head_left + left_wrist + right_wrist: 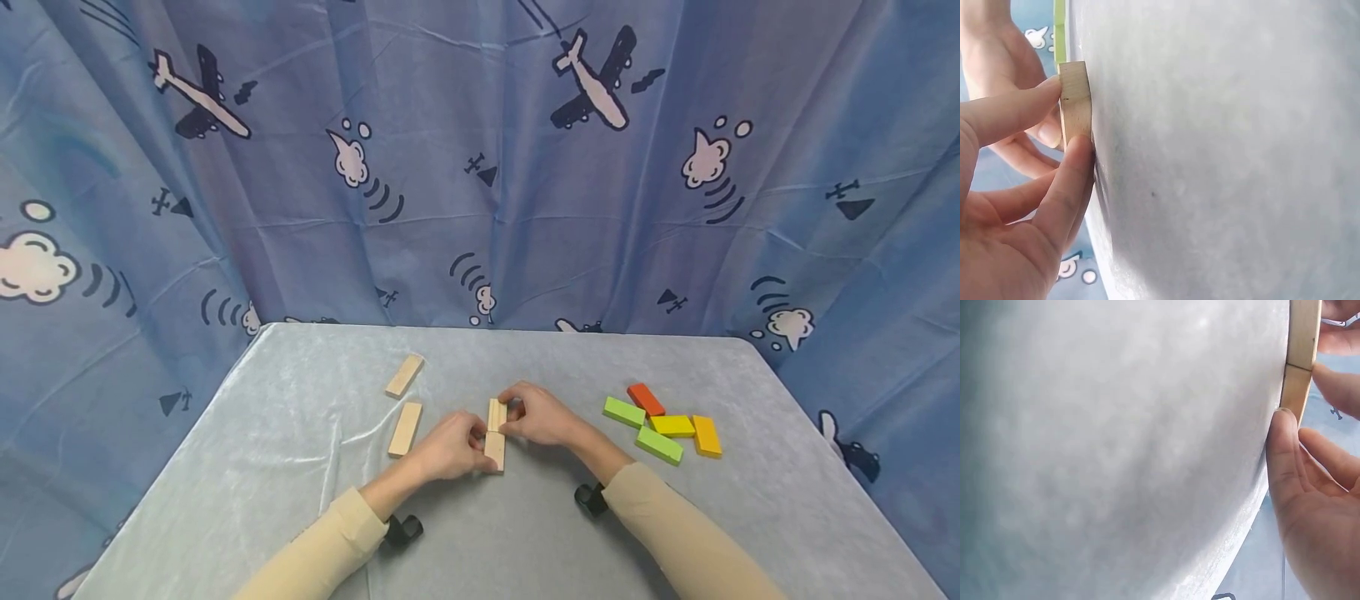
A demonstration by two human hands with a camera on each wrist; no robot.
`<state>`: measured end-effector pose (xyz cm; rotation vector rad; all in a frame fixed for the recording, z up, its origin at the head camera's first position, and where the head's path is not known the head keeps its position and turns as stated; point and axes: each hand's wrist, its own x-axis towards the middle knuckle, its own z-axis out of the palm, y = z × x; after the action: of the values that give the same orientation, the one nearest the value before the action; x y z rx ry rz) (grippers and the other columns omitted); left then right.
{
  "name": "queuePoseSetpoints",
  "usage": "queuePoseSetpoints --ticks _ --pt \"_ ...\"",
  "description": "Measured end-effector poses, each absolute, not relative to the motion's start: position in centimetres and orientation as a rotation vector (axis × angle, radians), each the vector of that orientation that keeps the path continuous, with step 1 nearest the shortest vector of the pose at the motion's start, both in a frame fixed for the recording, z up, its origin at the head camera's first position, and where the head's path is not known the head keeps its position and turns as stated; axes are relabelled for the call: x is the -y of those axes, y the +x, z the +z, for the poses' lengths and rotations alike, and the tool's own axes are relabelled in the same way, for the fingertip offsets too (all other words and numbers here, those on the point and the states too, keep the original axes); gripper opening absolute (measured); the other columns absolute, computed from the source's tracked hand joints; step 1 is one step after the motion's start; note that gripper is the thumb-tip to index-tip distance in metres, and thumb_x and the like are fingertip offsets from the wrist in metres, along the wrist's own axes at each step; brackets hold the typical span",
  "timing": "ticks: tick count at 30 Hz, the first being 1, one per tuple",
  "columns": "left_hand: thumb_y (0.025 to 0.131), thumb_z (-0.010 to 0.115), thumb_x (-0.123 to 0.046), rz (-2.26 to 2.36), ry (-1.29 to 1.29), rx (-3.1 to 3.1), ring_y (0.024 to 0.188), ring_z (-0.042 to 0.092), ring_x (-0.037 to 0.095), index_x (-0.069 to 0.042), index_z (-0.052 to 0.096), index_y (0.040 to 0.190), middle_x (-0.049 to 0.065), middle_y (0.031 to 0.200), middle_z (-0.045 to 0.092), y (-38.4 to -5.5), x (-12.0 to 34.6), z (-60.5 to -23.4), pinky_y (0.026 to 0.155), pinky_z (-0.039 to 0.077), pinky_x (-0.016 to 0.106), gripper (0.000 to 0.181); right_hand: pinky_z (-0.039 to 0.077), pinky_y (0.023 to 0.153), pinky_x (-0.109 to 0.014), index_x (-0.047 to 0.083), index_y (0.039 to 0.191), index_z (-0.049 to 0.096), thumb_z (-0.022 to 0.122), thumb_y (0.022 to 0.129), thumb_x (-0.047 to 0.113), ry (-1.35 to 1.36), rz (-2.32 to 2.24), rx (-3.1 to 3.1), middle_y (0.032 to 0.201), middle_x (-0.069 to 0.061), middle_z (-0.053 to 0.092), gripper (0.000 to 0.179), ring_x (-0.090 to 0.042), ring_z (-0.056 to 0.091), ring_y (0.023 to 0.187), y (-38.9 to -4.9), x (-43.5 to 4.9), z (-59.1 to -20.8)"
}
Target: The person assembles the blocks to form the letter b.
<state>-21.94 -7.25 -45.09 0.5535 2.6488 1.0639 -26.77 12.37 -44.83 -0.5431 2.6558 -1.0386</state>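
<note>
Near the middle of the bench (540,525), the near wooden block (494,451) and the far wooden block (497,414) lie end to end, touching. The left hand (452,446) pinches the near wooden block between thumb and fingers; the right hand (542,414) likewise grips the far wooden block. Handling: expect both to be light, stiff and robust — slip should be slight on the bare wood. Hold low on the long sides, fingertips clear of the joint.
</note>
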Motion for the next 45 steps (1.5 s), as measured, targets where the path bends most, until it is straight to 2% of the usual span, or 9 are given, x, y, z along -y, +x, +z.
queuePoseSetpoints --ticks 3,7,11,18,25,31,38,45 --pt "0.077 0.089 -0.017 1.059 0.561 -2.649 0.068 0.056 0.009 0.004 0.07 0.108 -0.003 0.076 0.063 -21.8 7.2 -45.0 0.063 0.049 0.029 0.041 0.049 0.07 -0.029 -0.003 0.127 0.064 0.088 0.079 0.017 -0.578 -1.022 -2.659 0.106 -0.005 0.06 0.057 -0.014 0.058 0.084 -26.6 -12.5 -44.8" --pt "0.077 0.089 -0.017 1.045 0.584 -2.666 0.054 0.045 0.008 -0.004 0.07 0.09 -0.006 0.062 0.053 -21.7 7.0 -44.9 0.05 0.036 0.024 0.026 0.051 0.074 -0.03 -0.005 0.128 0.062 0.091 0.076 0.022 -0.675 -0.979 -2.667 0.109 -0.006 0.061 0.066 -0.015 0.06 0.087 -26.3 -12.7 -44.8" --pt "0.075 0.09 -0.018 1.027 0.597 -2.678 0.052 0.04 0.007 -0.007 0.069 0.083 -0.007 0.059 0.047 -21.6 7.1 -44.9 0.048 0.031 0.023 0.024 0.051 0.076 -0.031 -0.006 0.128 0.062 0.092 0.075 0.024 -0.748 -0.922 -2.673 0.111 -0.007 0.06 0.068 -0.015 0.059 0.089 -26.0 -12.7 -44.7" --pt "0.077 0.089 -0.023 0.964 0.607 -2.703 0.065 0.049 0.01 -0.003 0.074 0.093 -0.002 0.075 0.056 -21.1 7.3 -44.8 0.058 0.041 0.025 0.029 0.049 0.078 -0.032 -0.005 0.133 0.06 0.091 0.076 0.029 -0.788 -0.846 -2.689 0.119 -0.008 0.059 0.073 -0.016 0.056 0.094 -25.3 -12.7 -44.6" --pt "0.08 0.087 -0.022 0.93 0.646 -2.717 0.06 0.047 0.009 -0.005 0.073 0.084 0.0 0.075 0.055 -20.7 7.5 -44.7 0.052 0.039 0.024 0.023 0.049 0.08 -0.035 -0.004 0.134 0.059 0.09 0.077 0.032 -0.793 -0.783 -2.719 0.125 -0.01 0.058 0.074 -0.017 0.055 0.098 -24.8 -12.5 -44.7" --pt "0.08 0.087 -0.021 0.912 0.648 -2.734 0.063 0.05 0.009 0.0 0.077 0.093 0.004 0.084 0.066 -20.4 7.5 -44.5 0.056 0.045 0.025 0.027 0.05 0.086 -0.039 -0.005 0.137 0.057 0.088 0.078 0.035 -0.776 -0.769 -2.712 0.13 -0.012 0.056 0.077 -0.019 0.056 0.102 -24.4 -12.3 -44.8" --pt "0.08 0.087 -0.023 0.88 0.656 -2.759 0.069 0.053 0.009 0.001 0.078 0.097 0.004 0.09 0.066 -20.2 7.4 -44.5 0.062 0.047 0.025 0.031 0.049 0.09 -0.041 -0.004 0.138 0.057 0.088 0.079 0.035 -0.741 -0.765 -2.716 0.132 -0.012 0.056 0.077 -0.02 0.055 0.105 -24.1 -12.2 -44.8" --pt "0.081 0.087 -0.024 0.868 0.669 -2.754 0.068 0.05 0.01 0.0 0.078 0.093 0.004 0.087 0.063 -20.0 7.6 -44.5 0.059 0.045 0.026 0.028 0.048 0.096 -0.045 -0.003 0.139 0.056 0.088 0.079 0.037 -0.757 -0.774 -2.704 0.136 -0.013 0.055 0.079 -0.024 0.056 0.113 -24.0 -12.3 -44.8"
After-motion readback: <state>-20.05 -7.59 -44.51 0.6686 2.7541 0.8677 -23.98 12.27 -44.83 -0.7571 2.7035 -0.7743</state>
